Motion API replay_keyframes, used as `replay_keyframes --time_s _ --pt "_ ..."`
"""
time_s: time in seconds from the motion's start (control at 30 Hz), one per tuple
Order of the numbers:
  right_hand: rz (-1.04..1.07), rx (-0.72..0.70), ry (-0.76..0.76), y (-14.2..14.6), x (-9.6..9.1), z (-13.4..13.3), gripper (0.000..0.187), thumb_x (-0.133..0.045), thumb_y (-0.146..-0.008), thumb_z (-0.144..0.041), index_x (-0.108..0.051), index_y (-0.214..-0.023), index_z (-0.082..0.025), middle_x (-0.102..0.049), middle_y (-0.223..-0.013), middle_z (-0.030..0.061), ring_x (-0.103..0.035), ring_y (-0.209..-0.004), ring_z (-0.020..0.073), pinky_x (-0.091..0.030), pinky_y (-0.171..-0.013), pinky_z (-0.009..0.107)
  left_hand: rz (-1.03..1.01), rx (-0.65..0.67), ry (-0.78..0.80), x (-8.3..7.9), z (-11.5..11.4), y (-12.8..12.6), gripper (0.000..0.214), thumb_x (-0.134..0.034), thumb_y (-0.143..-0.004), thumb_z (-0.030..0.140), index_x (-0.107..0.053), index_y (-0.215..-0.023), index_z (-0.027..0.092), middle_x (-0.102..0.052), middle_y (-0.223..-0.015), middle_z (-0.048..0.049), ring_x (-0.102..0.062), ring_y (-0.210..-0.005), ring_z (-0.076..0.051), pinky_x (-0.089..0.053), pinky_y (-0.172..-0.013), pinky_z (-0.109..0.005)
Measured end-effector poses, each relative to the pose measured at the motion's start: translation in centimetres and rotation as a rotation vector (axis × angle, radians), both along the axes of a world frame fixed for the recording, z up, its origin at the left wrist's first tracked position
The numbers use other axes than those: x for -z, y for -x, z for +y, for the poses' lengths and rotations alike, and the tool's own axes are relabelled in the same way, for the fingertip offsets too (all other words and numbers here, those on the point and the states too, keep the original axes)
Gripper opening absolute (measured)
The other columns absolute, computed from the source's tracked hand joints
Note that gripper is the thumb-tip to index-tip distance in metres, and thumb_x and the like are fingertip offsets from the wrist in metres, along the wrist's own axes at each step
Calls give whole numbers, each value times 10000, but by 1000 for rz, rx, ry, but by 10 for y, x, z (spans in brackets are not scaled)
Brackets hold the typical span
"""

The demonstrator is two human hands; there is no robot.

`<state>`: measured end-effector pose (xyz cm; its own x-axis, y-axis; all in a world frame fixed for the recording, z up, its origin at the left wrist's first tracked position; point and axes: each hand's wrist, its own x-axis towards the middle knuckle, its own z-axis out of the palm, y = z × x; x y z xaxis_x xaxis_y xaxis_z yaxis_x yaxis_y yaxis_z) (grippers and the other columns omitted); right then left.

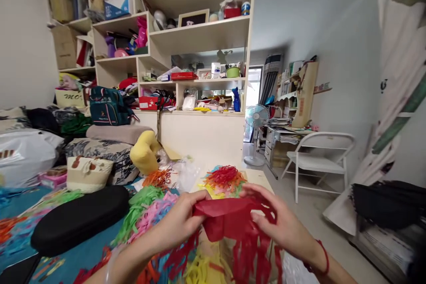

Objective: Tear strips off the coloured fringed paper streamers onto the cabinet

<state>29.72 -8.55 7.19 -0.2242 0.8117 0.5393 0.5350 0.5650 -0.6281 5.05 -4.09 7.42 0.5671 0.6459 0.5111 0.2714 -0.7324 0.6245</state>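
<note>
A sheet of red tissue paper [233,222] is held up between both hands near the bottom centre of the view, above the near end of the table. The left hand [178,224] is closed on the sheet's left edge, thumb over the top and fingers curled beneath. The right hand [282,224] is pinched on the right side, its fingers [262,219] pressed into the paper; a red cord [324,257] is worn at that wrist. The lower part of the sheet is cut into strips — these hang down loosely between the two wrists.

Just beyond the hands, a heap of red, orange and yellow fringed paper [224,179] is seen on a pale board. To the left, green and pink shredded paper [151,211] is spread over the teal table cover [80,259], and a black oval case [78,222] lies near the left edge. A yellow cushion [144,153] is set farther back.

At the far side, cluttered shelves [199,35] are filled with boxes and bags. To the right, a white folding chair [319,159] and a standing fan [255,120] are placed on the floor — well apart from the table.
</note>
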Motion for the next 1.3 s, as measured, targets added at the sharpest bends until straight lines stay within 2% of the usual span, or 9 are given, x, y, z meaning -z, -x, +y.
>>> replay_keyframes --time_s 0.1,0.27,0.4,0.53,0.6,0.67,0.77,0.9,1.3 --pt "7 -65 45 14 3 -7 654 -591 -738 -118 -427 -1361 -232 -585 -1287 80 -628 -1021 216 -461 -940 346 34 14 0 -4 -8 3 169 -420 -709 34 -495 -722 184 -536 -689 33 -488 -678 -138 -342 -645 -225" --pt "79 -143 -13 21 8 -12 559 -482 -636 -21 -623 -1142 -213 -661 -1114 52 -627 -992 204 -480 -875 289 -92 171 89 2 -14 22 368 -458 -758 29 -526 -1071 211 -601 -912 -5 -533 -784 -144 -399 -713 -229" --pt "42 -323 17 6 1 -20 488 -458 -611 9 -701 -968 -219 -712 -922 26 -648 -867 175 -488 -793 247 -190 273 281 4 -19 34 87 -584 -802 138 -645 -850 178 -636 -767 -8 -547 -664 -120 -417 -586 -189" --pt "-92 -546 162 -9 -19 -24 315 -597 -790 -141 -664 -1092 -203 -653 -1176 103 -582 -1113 247 -429 -965 366 -228 273 326 -2 -25 37 202 -585 -764 80 -745 -822 188 -721 -800 -31 -624 -704 -135 -473 -627 -191" --pt "-35 -612 249 -7 -28 -21 431 -644 -827 -321 -579 -1237 -208 -565 -1308 130 -512 -1211 271 -386 -1015 414 -203 300 297 -5 -28 36 310 -548 -760 35 -771 -876 216 -752 -869 -34 -662 -776 -153 -495 -679 -201" --pt "60 -595 359 3 -32 -18 517 -647 -825 -439 -547 -1271 -198 -582 -1281 137 -552 -1156 252 -408 -987 400 -153 319 279 -7 -32 34 374 -529 -776 14 -772 -940 246 -764 -933 -31 -680 -842 -168 -507 -729 -213" --pt "64 -535 573 27 -28 -13 479 -736 -752 -410 -619 -1140 -154 -691 -1020 97 -641 -869 168 -489 -785 278 -109 298 279 -7 -37 32 410 -531 -792 2 -759 -989 281 -766 -958 -19 -686 -859 -167 -512 -740 -215" --pt "43 -491 803 41 -15 -7 354 -771 -711 -364 -685 -930 -99 -655 -732 18 -528 -570 56 -386 -510 139 -89 300 245 -4 -39 36 437 -524 -800 -14 -752 -994 304 -756 -953 -7 -673 -840 -144 -497 -720 -196" --pt "-86 -646 755 31 -16 -1 473 -549 -852 -552 -619 -782 -90 -489 -662 -22 -428 -596 62 -338 -539 162 12 397 343 -5 -33 48 284 -552 -809 83 -802 -797 219 -641 -731 -34 -569 -665 -123 -426 -614 -207"
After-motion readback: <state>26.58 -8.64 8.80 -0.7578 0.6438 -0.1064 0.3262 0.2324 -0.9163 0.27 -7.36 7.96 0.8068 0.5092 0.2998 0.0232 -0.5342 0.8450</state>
